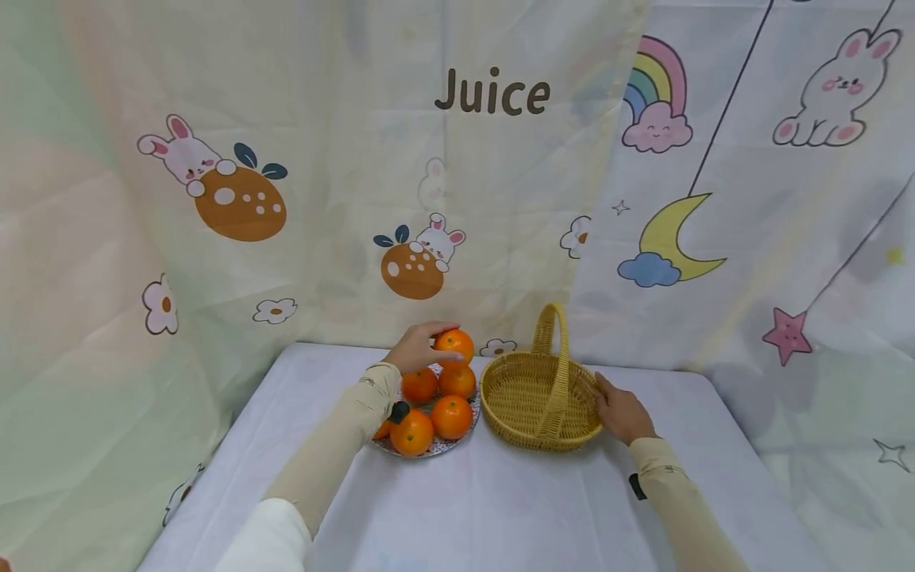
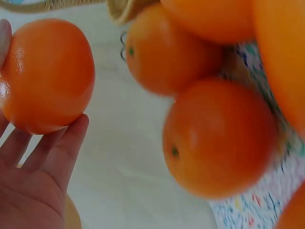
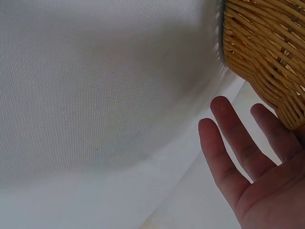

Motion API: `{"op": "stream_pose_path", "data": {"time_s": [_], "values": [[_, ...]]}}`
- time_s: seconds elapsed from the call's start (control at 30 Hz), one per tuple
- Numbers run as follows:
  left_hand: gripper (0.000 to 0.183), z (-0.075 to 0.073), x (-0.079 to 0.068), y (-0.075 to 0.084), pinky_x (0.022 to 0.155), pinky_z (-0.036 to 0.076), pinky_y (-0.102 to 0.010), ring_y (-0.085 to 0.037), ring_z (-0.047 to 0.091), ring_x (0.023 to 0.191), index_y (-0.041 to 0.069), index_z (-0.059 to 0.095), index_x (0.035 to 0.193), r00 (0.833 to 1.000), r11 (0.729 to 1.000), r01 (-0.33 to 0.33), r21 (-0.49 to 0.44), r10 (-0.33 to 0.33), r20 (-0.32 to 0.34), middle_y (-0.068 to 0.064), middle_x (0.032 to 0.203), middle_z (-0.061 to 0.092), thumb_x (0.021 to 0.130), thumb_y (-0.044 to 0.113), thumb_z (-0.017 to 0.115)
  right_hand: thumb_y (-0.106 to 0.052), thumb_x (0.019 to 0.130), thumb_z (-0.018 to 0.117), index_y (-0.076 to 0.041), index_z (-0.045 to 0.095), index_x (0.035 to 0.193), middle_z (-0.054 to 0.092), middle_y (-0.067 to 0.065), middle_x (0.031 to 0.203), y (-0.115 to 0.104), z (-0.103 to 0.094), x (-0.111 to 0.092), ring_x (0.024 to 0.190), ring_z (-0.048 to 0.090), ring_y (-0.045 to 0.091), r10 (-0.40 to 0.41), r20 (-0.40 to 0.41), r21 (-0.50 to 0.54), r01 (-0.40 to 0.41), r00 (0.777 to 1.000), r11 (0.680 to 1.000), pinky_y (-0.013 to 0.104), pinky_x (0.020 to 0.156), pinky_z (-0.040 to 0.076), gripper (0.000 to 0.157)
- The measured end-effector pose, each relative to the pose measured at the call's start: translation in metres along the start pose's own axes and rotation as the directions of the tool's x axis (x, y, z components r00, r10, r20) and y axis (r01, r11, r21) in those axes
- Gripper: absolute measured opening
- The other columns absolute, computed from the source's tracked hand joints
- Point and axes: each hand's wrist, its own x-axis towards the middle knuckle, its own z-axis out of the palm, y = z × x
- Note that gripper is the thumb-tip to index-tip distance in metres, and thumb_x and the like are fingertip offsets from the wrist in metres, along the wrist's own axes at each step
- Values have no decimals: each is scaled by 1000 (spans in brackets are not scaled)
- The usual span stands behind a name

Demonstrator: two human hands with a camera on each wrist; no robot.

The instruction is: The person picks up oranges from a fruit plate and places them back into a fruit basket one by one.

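Note:
My left hand (image 1: 415, 348) holds an orange (image 1: 455, 344) above the far side of a patterned plate (image 1: 446, 447). In the left wrist view, the fingers support that orange (image 2: 50, 76) from one side, apart from the others. Several more oranges (image 1: 452, 418) lie together on the plate. To its right stands a yellow wicker basket (image 1: 511, 433) with a tall arched handle, and no fruit shows inside. At its right rim, my right hand (image 1: 627, 411) grips the edge. Three of its fingers (image 3: 238, 138) stretch beside the woven wall in the right wrist view; thumb and index finger are largely hidden.
A white cloth covers the table (image 1: 529, 516). Behind and beside it hangs a printed curtain (image 1: 343, 143) with rabbits, fruit, a moon and the word "Juice". The basket's handle (image 1: 561, 357) arches high over its middle.

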Motion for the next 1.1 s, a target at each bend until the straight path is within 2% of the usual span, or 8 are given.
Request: {"op": "stream_pose_path", "data": {"time_s": [0.17,0.23,0.37,0.53,0.7,0.83,0.97,1.1], "values": [[69,34,19,20,100,45,-30,-14,54,118,21,57,138,995,998,-58,5,57,85,4,137,56,79,47,79,-19,103,39,3,30,150,56,30,128,1,-2,-1,72,54,24,22,3,18,-22,1000,1000,43,70,45,53],[68,48,25,27,97,47,-29,-14,56,117,20,57,138,989,996,-88,2,87,116,2,135,57,78,46,79,-19,103,39,3,30,150,54,30,130,1,-2,-1,81,58,27,29,0,16,-29,1000,999,47,77,48,52],[70,74,36,40,91,50,-27,-15,57,113,19,56,139,974,988,-152,29,145,172,0,135,57,79,46,79,-19,103,39,2,29,151,48,29,138,1,-2,0,93,58,29,56,-2,12,-56,998,998,52,87,47,53],[71,106,49,55,83,49,-24,-13,56,104,18,57,139,956,965,-227,134,196,217,1,125,61,79,53,75,-19,103,38,1,29,151,48,28,138,0,-5,1,87,56,28,72,-1,9,-72,997,997,48,79,47,52],[62,136,59,66,82,48,-21,-8,56,103,20,57,138,952,968,-217,126,181,247,3,126,61,84,47,73,-18,103,38,0,29,151,49,28,138,0,-4,1,94,59,31,80,-8,24,-80,997,997,49,82,48,52],[56,151,62,68,83,48,-21,-8,58,102,18,59,135,948,979,-186,86,156,277,4,126,62,86,39,75,-19,103,39,-2,30,152,49,26,139,-2,4,4,93,58,31,87,-12,33,-86,996,996,48,81,47,52],[66,159,61,66,88,49,-23,-10,60,106,13,58,137,940,983,-177,37,158,302,1,127,62,81,41,78,-19,102,39,-3,31,151,49,25,140,-7,13,8,92,57,30,81,-23,40,-80,996,996,48,83,48,52],[67,166,60,63,89,48,-22,-11,60,106,9,55,139,920,962,-267,50,239,311,-5,128,62,84,41,76,-16,101,41,-3,33,151,52,24,137,-10,18,8,90,59,30,71,-40,43,-70,997,997,48,82,49,52]]}}
